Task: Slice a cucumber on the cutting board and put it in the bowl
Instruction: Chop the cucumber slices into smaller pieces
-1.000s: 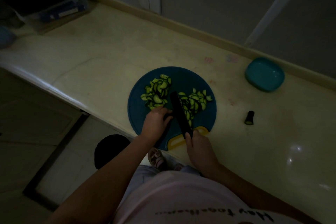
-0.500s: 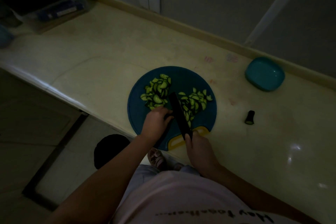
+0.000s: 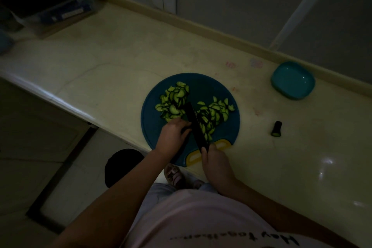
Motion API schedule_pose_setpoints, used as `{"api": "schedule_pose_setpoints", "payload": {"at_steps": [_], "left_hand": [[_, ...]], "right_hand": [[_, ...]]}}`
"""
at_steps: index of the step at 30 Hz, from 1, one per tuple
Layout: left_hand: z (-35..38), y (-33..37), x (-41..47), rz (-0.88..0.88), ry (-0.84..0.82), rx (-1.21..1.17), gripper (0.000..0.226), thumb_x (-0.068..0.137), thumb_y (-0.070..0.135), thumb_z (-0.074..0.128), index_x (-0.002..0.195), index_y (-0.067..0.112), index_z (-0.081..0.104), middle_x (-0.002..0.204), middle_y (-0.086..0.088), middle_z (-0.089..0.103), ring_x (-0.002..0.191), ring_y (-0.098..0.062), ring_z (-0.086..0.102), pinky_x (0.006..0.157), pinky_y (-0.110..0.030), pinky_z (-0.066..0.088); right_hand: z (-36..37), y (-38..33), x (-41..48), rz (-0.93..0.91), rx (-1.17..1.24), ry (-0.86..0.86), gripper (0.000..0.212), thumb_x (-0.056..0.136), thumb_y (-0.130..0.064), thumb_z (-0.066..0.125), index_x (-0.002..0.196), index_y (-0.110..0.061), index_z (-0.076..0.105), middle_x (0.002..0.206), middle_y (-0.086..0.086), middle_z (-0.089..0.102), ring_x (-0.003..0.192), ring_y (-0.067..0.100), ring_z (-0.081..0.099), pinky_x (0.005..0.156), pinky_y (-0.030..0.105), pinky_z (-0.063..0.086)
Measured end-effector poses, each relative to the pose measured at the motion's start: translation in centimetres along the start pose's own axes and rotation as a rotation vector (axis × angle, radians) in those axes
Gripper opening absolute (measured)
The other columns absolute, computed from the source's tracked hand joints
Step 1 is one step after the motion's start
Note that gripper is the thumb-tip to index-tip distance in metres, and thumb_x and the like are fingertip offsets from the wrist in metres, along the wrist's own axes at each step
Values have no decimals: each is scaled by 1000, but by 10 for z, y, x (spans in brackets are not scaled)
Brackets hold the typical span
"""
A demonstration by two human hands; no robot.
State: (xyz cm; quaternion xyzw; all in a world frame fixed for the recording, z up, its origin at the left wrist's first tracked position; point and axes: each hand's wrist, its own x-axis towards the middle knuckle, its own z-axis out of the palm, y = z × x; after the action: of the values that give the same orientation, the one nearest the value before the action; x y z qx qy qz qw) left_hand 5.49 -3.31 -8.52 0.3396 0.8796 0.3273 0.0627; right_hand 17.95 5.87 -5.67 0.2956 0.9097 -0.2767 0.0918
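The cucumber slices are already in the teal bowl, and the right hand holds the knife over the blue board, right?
Not quite: in the head view the cucumber slices lie piled on the blue cutting board, and the teal bowl stands empty. The right hand does hold the knife over the board.

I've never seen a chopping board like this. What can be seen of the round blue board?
The cutting board is a round, dark blue disc, plastic by its look, with a yellow slotted handle at its near edge. It lies flat on the pale counter, right at the front edge. Two heaps of cucumber slices sit on it, a dark knife between them. The left hand lies over its near left part; the right hand, gripping the knife, covers part of the handle.
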Motion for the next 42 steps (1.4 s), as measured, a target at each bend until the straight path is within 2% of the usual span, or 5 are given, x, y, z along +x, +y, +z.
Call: {"api": "schedule_pose_setpoints", "payload": {"at_steps": [10,20,25,34,42], "left_hand": [[6,0,-6,12,13,4,18,76,5,72,94,3,72,87,-12,69,81,-28,64,72,-22,39],[8,6,-7,-95,81,-91,15,78,8,72,90,0,67,86,-14,65,78,-25,61,65,-14,33],[8,4,-5,-79,57,-61,16,78,8,72,89,-1,68,84,-15,64,76,-28,61,66,-17,36],[7,0,-1,-38,33,-25,13,72,6,76,83,0,71,76,-15,66,69,-27,63,65,-11,29],[4,1,0,5,14,-30,17,69,2,76,86,-1,72,81,-16,70,73,-27,66,70,-11,30]], "right_hand": [[0,0,-2,-7,19,14,33,100,-27,31,104,-1,51,101,16,63,92,27,60,63,24,31],[-7,9,-7,13,54,12,34,100,-28,32,104,-1,52,99,18,63,89,28,60,60,24,29],[-14,10,-10,-18,56,-17,36,100,-29,30,103,-1,52,99,17,63,89,28,59,61,26,30],[-15,12,-12,-25,40,-20,35,100,-29,30,102,-2,52,100,16,63,89,27,60,62,25,31],[-11,11,-10,-41,47,-48,33,100,-27,32,103,0,51,100,18,63,90,29,59,62,26,31]]}}
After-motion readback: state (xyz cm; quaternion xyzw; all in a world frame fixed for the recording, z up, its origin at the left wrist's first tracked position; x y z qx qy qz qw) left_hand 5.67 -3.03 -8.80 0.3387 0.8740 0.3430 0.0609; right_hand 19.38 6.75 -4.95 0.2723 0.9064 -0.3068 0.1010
